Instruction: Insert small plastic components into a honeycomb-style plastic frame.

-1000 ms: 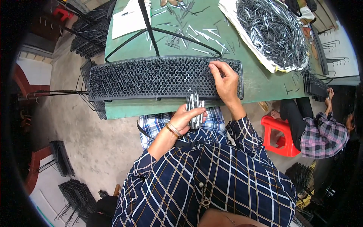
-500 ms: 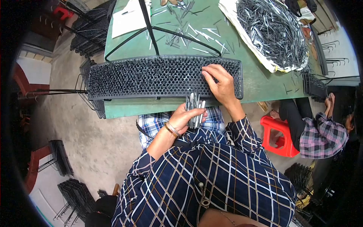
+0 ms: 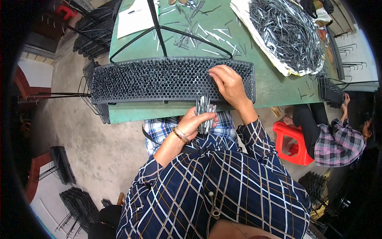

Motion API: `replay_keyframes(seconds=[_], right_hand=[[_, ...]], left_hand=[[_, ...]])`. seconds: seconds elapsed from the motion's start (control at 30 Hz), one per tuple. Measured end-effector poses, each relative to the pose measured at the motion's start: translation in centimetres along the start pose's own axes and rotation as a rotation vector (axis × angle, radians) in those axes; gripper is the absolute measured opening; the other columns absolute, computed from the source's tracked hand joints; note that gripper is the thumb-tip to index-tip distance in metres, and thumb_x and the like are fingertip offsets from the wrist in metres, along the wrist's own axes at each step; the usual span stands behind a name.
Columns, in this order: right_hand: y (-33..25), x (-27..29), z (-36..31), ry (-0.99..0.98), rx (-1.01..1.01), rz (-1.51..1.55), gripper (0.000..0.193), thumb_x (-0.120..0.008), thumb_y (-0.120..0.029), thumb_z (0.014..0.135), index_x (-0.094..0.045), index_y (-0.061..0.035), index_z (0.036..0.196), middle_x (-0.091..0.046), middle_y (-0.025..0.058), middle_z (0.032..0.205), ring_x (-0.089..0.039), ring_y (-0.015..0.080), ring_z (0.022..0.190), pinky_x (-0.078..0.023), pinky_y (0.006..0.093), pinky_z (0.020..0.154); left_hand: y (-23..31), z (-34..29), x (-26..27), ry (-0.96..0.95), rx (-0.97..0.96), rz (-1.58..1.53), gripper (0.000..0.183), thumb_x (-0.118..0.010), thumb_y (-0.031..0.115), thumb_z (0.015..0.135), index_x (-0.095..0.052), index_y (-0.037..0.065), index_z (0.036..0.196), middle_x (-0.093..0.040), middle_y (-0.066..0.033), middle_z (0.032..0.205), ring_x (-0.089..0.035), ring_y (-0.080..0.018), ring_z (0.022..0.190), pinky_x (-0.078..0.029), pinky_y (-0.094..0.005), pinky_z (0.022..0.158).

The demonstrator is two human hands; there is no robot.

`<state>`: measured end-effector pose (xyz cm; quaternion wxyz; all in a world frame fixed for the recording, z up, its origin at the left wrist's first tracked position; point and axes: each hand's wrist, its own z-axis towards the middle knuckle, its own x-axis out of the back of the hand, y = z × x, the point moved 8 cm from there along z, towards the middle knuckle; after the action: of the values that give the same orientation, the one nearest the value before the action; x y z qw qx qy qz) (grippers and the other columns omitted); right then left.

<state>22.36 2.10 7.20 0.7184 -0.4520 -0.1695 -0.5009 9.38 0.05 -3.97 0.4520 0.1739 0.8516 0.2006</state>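
Note:
My left hand (image 3: pixel 190 124) is closed around a bundle of slim grey and silver sticks (image 3: pixel 203 108), held upright just in front of the table edge. My right hand (image 3: pixel 231 86) hovers over the right part of a long black perforated rack (image 3: pixel 159 77), thumb and fingertips pinched together. Whatever sits in that pinch, if anything, is too small to make out. Many of the rack's holes have dark pieces standing in them, while holes along its near edge and centre right look bare.
A white sack (image 3: pixel 280 65) heaped with similar sticks lies at the table's right. Loose sticks (image 3: pixel 215 38) and white paper (image 3: pixel 137 20) are beyond the rack, whose bent rods (image 3: pixel 158 34) rise behind it. Another person (image 3: pixel 336 137) sits at right near a red stool (image 3: pixel 292 143).
My right hand has shifted slightly left over the rack, still pinched. The left hand keeps its hold on the bundle in nearly the same place.

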Motion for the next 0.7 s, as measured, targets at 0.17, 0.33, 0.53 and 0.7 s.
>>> replay_keyframes(seconds=[0.17,0.33,0.53,0.7], right_hand=[[-0.3,-0.5,-0.1,-0.048,0.064,-0.018,0.013,-0.063,-0.004,0.077,-0.062,-0.0007,0.09,-0.062,0.0118,0.085,-0.06,0.0294,0.081,-0.047,0.0375,0.071],[-0.2,0.2,-0.9,0.029,0.001,-0.081,0.015,-0.065,-0.004,0.076,-0.064,-0.0018,0.091,-0.062,0.0113,0.087,-0.06,0.0283,0.079,-0.049,0.0347,0.07],[0.4,0.8,-1.0,0.03,-0.277,0.213,0.015,-0.066,-0.01,0.08,-0.067,-0.0009,0.092,-0.062,0.0081,0.085,-0.06,0.0179,0.076,-0.047,0.0272,0.066],[1.0,-1.7,-3.0,-0.327,-0.568,0.531,0.02,-0.066,-0.017,0.084,-0.067,0.0012,0.091,-0.063,0.0022,0.083,-0.052,0.0058,0.067,-0.04,0.0207,0.055]], left_hand=[[0.1,-0.1,0.3,0.012,-0.006,-0.022,0.017,-0.064,0.007,0.083,-0.059,-0.002,0.096,-0.064,-0.0109,0.085,-0.064,-0.0171,0.072,-0.055,-0.0274,0.065],[0.3,0.1,0.3,-0.033,-0.031,-0.015,0.017,-0.063,0.006,0.083,-0.059,-0.001,0.097,-0.064,-0.0105,0.089,-0.064,-0.0169,0.075,-0.055,-0.0277,0.068],[0.7,-0.1,0.2,-0.036,-0.05,-0.011,0.02,-0.064,0.005,0.083,-0.057,0.0,0.101,-0.064,-0.011,0.092,-0.064,-0.0167,0.079,-0.055,-0.0285,0.07],[1.4,-0.6,-0.7,-0.066,-0.086,0.031,0.02,-0.063,0.005,0.083,-0.057,0.0,0.102,-0.064,-0.0108,0.093,-0.063,-0.0159,0.081,-0.055,-0.0286,0.071]])
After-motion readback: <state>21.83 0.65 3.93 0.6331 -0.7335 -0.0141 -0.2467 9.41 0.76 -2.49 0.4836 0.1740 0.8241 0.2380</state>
